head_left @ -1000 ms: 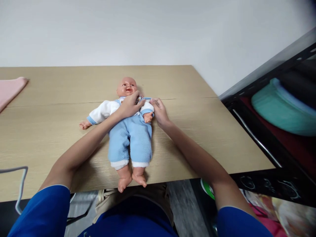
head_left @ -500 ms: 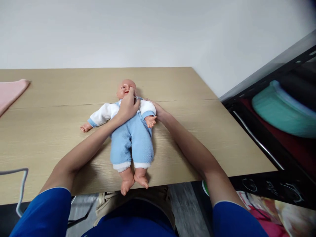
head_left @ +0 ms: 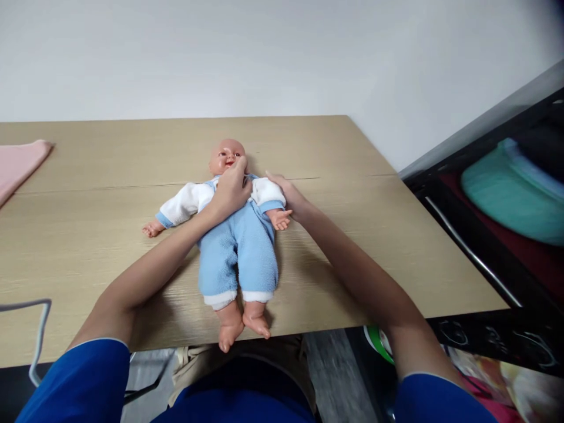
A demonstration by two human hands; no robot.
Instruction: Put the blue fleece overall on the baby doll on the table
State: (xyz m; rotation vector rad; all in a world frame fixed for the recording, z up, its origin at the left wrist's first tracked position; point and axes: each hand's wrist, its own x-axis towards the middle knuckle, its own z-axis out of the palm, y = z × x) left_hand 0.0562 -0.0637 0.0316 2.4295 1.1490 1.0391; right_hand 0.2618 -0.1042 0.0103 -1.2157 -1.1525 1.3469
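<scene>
A baby doll (head_left: 240,252) lies on its back on the table, its bald head away from me and its bare feet over the near edge. It wears light blue fleece overalls and a white top with blue cuffs. My left hand (head_left: 232,187) is closed on its upper chest, thumb up beside its mouth and chin. Most of that hand's fingers are hidden. At the doll's arm on the right side, my right hand (head_left: 291,197) grips the white sleeve from outside, its fingers partly behind the arm. The doll's other arm stretches out to the left.
The wooden table (head_left: 352,235) backs onto a white wall. A pink cloth (head_left: 20,167) lies at the far left, and a white cable (head_left: 42,323) crosses the near left corner. To the right, a green basin (head_left: 511,194) sits on a dark rack.
My right hand has moved outward to the right, and the doll's arm there has swung out with it. My left hand stays on the chest. The view has shifted slightly.
</scene>
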